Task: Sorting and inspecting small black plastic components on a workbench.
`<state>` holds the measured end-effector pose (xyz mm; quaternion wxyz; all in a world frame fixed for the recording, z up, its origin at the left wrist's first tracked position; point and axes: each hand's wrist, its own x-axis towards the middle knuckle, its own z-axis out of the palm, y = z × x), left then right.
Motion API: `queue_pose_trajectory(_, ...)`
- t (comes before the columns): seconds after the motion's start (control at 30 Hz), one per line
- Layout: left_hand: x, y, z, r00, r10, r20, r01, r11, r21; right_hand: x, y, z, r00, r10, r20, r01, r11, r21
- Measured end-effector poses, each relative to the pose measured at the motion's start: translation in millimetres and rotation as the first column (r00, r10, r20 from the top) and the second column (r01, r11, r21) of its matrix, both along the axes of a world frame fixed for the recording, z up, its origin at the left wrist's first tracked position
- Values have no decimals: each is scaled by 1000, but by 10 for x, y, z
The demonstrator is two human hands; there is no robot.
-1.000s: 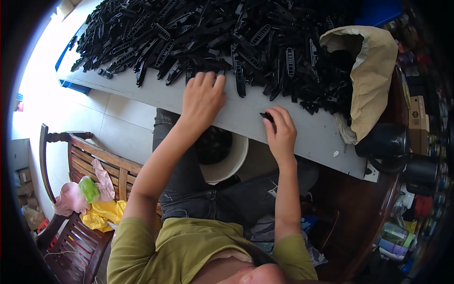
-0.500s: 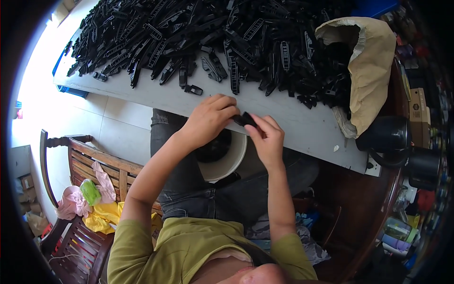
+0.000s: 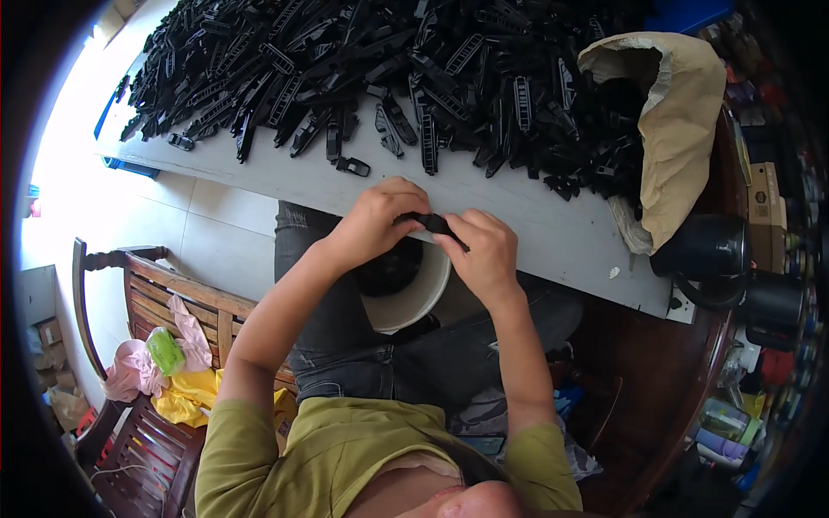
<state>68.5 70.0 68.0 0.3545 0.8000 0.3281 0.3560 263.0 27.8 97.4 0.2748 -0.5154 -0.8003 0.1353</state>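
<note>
Both hands are pinched in close, fingers curled: the left hand (image 3: 384,220) has one end of a small black piece (image 3: 435,224) and the right hand (image 3: 482,252) has the other, barely any gap at the fingertips. The piece lies mostly crosswise, long axis running left to right, with the right end angled a bit back toward the person. Can't tell if it's one part or two, fingers cover too much. It's right over the near edge of the counter (image 3: 553,226), a white bucket (image 3: 416,321) sitting lower down.

For elbow room, there's a bare strip between that edge and the huge pile of black parts (image 3: 337,73), opening wider to the right toward the paper sack (image 3: 688,129). One loose black part (image 3: 352,165) sits on the strip, just beyond the left hand.
</note>
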Motion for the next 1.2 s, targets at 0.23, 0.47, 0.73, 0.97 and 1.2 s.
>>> queue_pose_trajectory(0.23,-44,-43,-11,999,33,7,-33,999,11,165,-146,58,996,-73,49,75,996,-57)
queue_pose_trajectory(0.47,-82,8,-67,999,7,50,-6,1000,-24,153,9,10,1000,23,10,-23,1000,-6)
queue_pose_trajectory(0.73,-130,-11,-59,998,-54,46,54,999,-2,49,91,-51,984,146,-105,-160,977,-138)
queue_pose_trajectory(0.97,-372,-354,77,989,-144,9,143,984,103,-351,217,-77,975,30,-219,-65,986,-156)
queue_pose_trajectory(1.2,-716,-73,120,827,562,7,-562,826,44,-1084,586,-221,987,98,-129,-85,991,100)
